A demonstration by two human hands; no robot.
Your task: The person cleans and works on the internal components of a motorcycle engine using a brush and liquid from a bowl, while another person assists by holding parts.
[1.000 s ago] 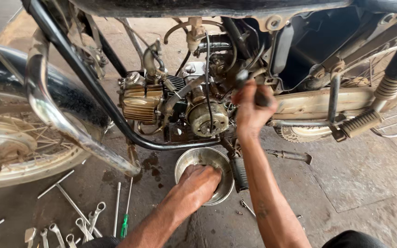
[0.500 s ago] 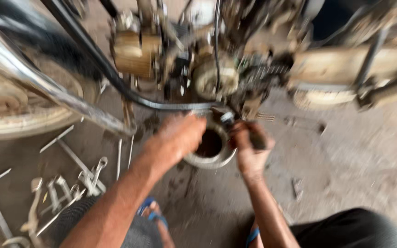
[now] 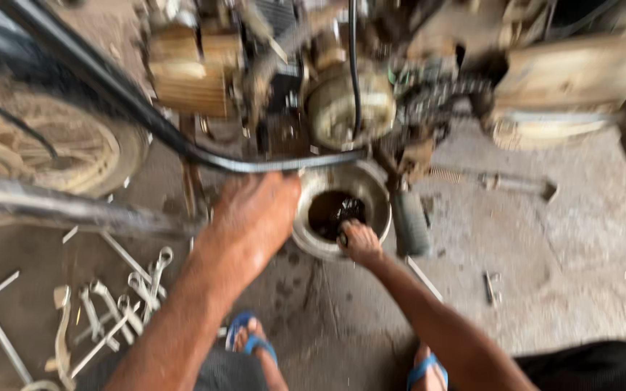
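A round metal bowl [image 3: 375, 190] with dark oily liquid sits on the concrete floor under the motorcycle engine [image 3: 342, 108]. My right hand [image 3: 360, 241] is at the bowl's near rim, fingers closed on a small dark part held over the liquid. My left hand [image 3: 255, 213] rests palm down just left of the bowl, against its rim, below the black frame tube [image 3: 204, 159]. It holds nothing that I can see. The picture is blurred by motion.
Several spanners [image 3: 121, 297] lie on the floor at lower left. The front wheel [image 3: 52, 145] is at left, the footrest [image 3: 409, 221] right of the bowl, and a kick lever [image 3: 501, 181] beyond. My feet in blue sandals [image 3: 255, 340] are below.
My right hand has come down from the engine to the bowl's rim. My left hand has shifted from over the bowl to its left side. My head has moved closer and lower.
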